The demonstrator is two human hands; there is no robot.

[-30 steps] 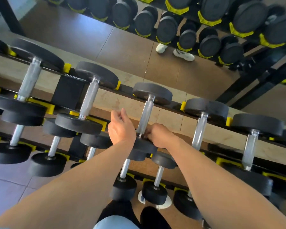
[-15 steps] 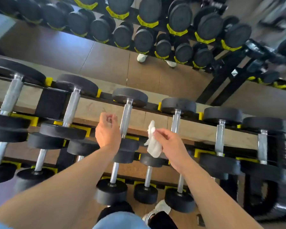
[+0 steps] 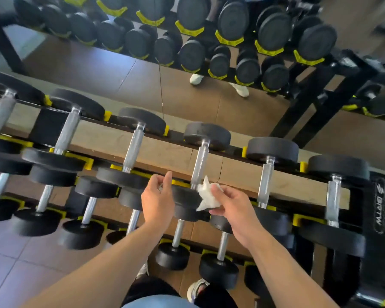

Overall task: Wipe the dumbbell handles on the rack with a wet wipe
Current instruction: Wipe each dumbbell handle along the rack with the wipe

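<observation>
Head view looks down on a black dumbbell rack (image 3: 378, 203) with yellow cradles, its rows of dumbbells lying handle-up toward a mirror (image 3: 187, 85) behind. Both bare arms reach in over the top row. Right hand (image 3: 230, 203) pinches a crumpled white wet wipe (image 3: 206, 196) between thumb and fingers, and the wipe sits just beside the lower end of one chrome dumbbell handle (image 3: 200, 165), at or very near touching it. Left hand (image 3: 157, 197) hovers to the left of that handle, fingers loosely curled; a pale scrap shows at its fingertips, though whether it is gripped I cannot tell. Below the hands, the front plate of the same dumbbell shows dark between them.
</observation>
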